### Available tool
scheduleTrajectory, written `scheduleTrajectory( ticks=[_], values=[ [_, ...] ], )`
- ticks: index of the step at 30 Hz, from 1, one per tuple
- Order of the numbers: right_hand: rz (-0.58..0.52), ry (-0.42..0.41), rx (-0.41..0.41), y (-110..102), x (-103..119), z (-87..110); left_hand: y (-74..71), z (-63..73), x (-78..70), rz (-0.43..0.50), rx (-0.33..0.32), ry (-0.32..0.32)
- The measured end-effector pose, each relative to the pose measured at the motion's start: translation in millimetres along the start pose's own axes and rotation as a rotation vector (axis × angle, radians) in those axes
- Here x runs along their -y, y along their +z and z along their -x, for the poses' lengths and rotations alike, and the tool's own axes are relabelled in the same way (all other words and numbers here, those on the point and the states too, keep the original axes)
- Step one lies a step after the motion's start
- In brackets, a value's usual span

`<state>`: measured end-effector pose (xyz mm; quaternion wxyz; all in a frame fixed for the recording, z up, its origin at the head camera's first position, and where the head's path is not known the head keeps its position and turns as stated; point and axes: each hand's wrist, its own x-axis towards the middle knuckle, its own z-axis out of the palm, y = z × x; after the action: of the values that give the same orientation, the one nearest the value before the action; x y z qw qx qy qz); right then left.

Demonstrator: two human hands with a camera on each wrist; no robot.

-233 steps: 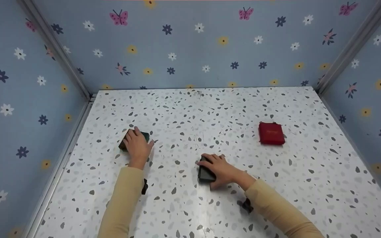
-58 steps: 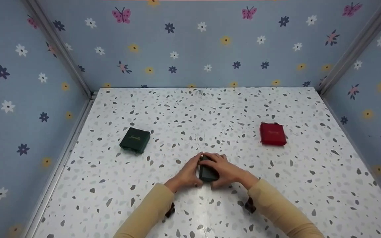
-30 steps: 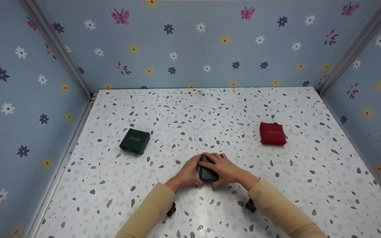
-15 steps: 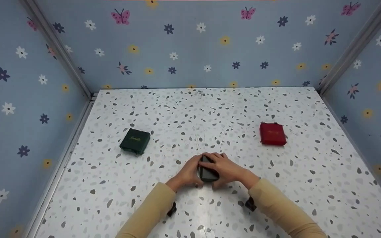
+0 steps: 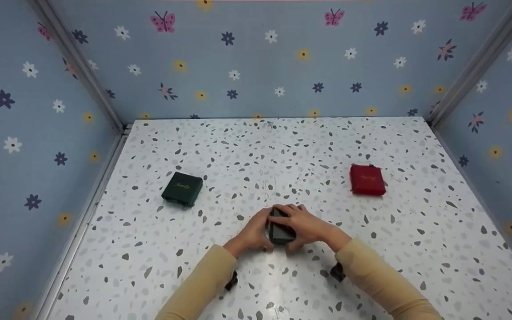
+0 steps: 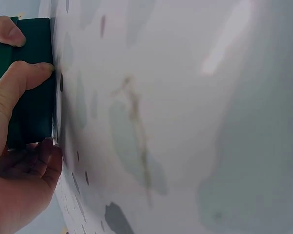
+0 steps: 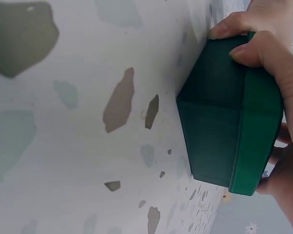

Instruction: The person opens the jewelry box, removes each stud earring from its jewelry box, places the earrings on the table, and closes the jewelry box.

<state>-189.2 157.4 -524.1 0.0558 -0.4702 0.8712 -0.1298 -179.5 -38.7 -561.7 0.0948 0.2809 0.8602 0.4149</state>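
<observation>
A dark green lidded box (image 5: 282, 229) stands on the speckled table near the front middle. On its left side my left hand (image 5: 253, 231) grips it, thumb at the near face and fingers curled at the far side. My right hand (image 5: 306, 226) holds the same box from the right, its fingers over the top and far edge. In the right wrist view the box (image 7: 217, 117) shows a brighter green lid band, and the right thumb presses near that band. Both thumbs lie on the box (image 6: 34, 107) in the left wrist view. The box's far side is hidden.
A flat dark green square case (image 5: 182, 189) with gold lettering lies at the left. Its red counterpart (image 5: 367, 180) lies at the right. Blue flowered panels (image 5: 256, 58) enclose the back and both sides of the table.
Earlier my left hand was on the green case at the left; it has since moved right to the box. The right hand stayed on the box. Little differs over the last second.
</observation>
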Motion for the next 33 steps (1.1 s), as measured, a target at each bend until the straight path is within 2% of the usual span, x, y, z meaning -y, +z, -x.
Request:
scheduleTrajectory(
  ticks=[16,20,22,24,27,29,33],
  values=[
    [-0.038,0.013,-0.037,-11.1,-2.0,13.1,-1.8,-0.6,2.3,0.007,-0.005,0.004],
    [-0.049,0.02,-0.045,-11.3,-4.8,19.6,-1.4,1.0,3.0,0.04,-0.031,0.058],
    [-0.052,0.025,-0.053,-11.1,-7.0,23.3,1.2,0.4,9.0,0.057,-0.051,0.111],
    [-0.061,0.034,-0.062,-11.2,-9.1,27.5,1.2,0.7,8.8,0.071,-0.055,0.124],
    [-0.081,0.044,-0.073,-11.1,-12.9,34.5,1.5,-0.2,8.0,0.072,-0.045,0.09],
    [-0.1,0.055,-0.075,-11.2,-15.0,39.2,-1.5,0.4,0.5,0.07,-0.029,0.033],
    [-0.125,0.079,-0.078,-10.1,-19.1,48.2,-2.1,-0.7,-1.7,0.059,-0.011,-0.011]
  ],
)
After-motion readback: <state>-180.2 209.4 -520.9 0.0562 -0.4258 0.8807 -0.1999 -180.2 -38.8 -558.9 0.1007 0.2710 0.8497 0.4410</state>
